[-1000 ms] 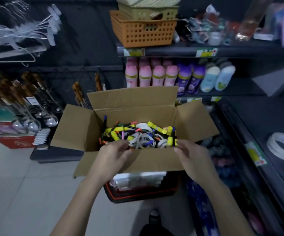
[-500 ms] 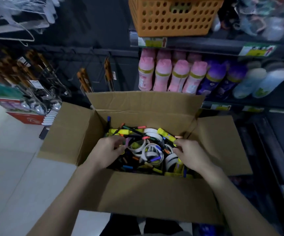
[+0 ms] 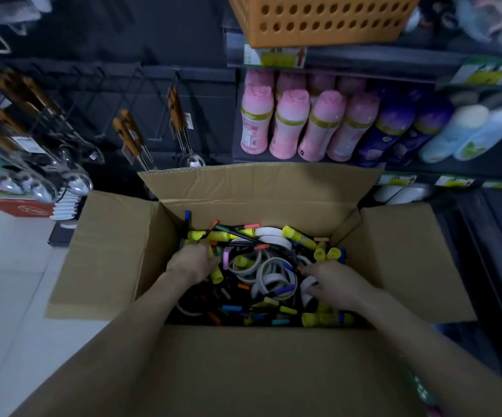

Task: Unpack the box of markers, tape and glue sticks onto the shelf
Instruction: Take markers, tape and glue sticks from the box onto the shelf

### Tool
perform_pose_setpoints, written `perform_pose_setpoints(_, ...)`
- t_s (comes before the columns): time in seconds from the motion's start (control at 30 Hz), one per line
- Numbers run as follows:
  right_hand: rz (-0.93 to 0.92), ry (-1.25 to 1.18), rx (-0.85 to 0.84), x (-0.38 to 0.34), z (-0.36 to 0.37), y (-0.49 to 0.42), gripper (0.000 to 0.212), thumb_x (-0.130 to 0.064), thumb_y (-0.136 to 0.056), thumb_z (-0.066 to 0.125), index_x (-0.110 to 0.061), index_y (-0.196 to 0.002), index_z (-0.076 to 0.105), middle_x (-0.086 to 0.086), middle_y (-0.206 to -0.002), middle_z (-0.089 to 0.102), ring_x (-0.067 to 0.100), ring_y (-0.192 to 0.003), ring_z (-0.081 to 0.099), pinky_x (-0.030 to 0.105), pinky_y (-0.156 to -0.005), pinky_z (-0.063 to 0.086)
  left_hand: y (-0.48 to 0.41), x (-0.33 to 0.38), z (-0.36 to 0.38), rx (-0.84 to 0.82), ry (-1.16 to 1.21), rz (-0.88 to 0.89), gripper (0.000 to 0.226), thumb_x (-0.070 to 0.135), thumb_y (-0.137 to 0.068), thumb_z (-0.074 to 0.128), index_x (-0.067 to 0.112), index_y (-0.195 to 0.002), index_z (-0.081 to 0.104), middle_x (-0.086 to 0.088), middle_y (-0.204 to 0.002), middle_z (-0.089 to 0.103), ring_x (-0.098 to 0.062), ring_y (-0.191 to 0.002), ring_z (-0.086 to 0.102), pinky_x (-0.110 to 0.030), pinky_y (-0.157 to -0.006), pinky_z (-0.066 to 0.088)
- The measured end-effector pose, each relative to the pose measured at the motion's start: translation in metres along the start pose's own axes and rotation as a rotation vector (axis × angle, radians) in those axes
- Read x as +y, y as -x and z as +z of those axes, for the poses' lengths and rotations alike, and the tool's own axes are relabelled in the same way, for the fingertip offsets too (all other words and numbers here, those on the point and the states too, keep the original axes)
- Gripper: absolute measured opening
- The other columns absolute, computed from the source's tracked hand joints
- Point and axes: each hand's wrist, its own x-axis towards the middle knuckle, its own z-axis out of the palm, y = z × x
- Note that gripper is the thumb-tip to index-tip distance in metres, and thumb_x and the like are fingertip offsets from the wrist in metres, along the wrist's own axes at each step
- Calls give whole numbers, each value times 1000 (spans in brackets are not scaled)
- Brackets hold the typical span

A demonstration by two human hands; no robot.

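I look down into the open cardboard box (image 3: 243, 371), both hands inside. My left hand (image 3: 194, 261) sinks among markers (image 3: 283, 290) and yellow glue sticks (image 3: 299, 236), its fingers buried, grip unreadable. My right hand (image 3: 337, 281) pinches a white tape roll (image 3: 307, 288) between its fingers (image 3: 311, 269).

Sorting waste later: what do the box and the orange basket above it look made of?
Box: corrugated cardboard, matte brown; the fluted edge shows on its far flap. Orange basket: likely moulded plastic, slightly glossy, with regular round holes.
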Motion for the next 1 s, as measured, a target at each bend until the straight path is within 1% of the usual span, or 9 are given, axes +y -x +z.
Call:
perform_pose_setpoints(0.13, -67, 125, -206, -8, 3, -8, 7, -29, -89, 62, -23, -87, 58, 5, -90, 60, 23, -82, 58, 40, -72, 54, -9, 6, 6, 21, -3, -69, 50, 41, -93, 51, 7, -127, 39, -12, -105, 55, -31, -91, 59, -32, -60, 44)
perform_pose_setpoints(0.2, -63, 200, -269, -8, 5, -12, 20, -32, -87, 65, -16, -80, 55, 6, -81, 57, 22, -70, 52, 36, -59, 47, -11, 9, 8, 20, 24, -96, 57, 37, -91, 54, 7, -135, 33, -11, -99, 56, -30, -87, 59, -31, -58, 44)
perform_pose_setpoints(0.3, -82, 286, -345, -5, 12, -20, 16, -17, -88, 60, -1, -88, 64, 15, -84, 62, 25, -63, 46, 35, -52, 38, -12, 11, 11, 40, 141, -131, 53, 28, -88, 58, 7, -128, 32, -6, -79, 50, -27, -72, 54, -29, -50, 40)
perform_pose_setpoints(0.4, -104, 321, -426, -4, 18, -25, 22, 0, -86, 50, -4, -99, 67, 15, -99, 63, 33, -78, 57, 37, -57, 40, -11, 11, 13, 63, 279, -177, 50, 24, -82, 65, 7, -116, 32, -7, -78, 51, -26, -67, 53, -30, -48, 39)
perform_pose_setpoints(0.5, -127, 329, -470, -7, 19, -25, 11, 0, -86, 51, -8, -78, 53, 9, -75, 49, 23, -59, 38, 34, -55, 32, -12, 8, 12, 25, 375, -167, 51, 22, -77, 71, 5, -114, 40, -10, -89, 55, -28, -79, 57, -30, -56, 43)
perform_pose_setpoints(0.63, -93, -22, -354, -1, 10, -21, 15, -24, -91, 57, -15, -85, 46, 6, -80, 46, 21, -70, 43, 35, -62, 36, -11, 5, 7, 25, 358, -38, 27, 16, -77, 68, 5, -99, 57, -10, -89, 58, -24, -74, 54, -27, -48, 33)
perform_pose_setpoints(0.77, -65, -469, -61, 4, -13, -15, 12, -27, -92, 58, -18, -99, 54, -1, -84, 54, 11, -73, 51, 28, -66, 42, -14, 2, 4, 196, 325, 102, 13, 8, -82, 58, 9, -82, 45, -19, -99, 53, -35, -98, 50, -30, -67, 36)
perform_pose_setpoints(0.87, -37, -517, 106, 8, -27, -14, 17, -30, -97, 51, -14, -102, 55, 1, -84, 55, 13, -76, 52, 22, -65, 40, -22, 1, 5, 187, 210, 116, 16, 8, -90, 51, 3, -104, 46, -21, -106, 55, -38, -95, 55, -39, -72, 46)
perform_pose_setpoints(1.0, 10, -345, 170, 12, -34, -17, 29, -32, -99, 45, -12, -119, 49, 0, -98, 53, 17, -91, 51, 24, -67, 35, -25, 6, 15, 161, -88, 122, 61, -6, -88, 41, 3, -145, 21, -21, -127, 51, -36, -109, 54, -38, -79, 48)
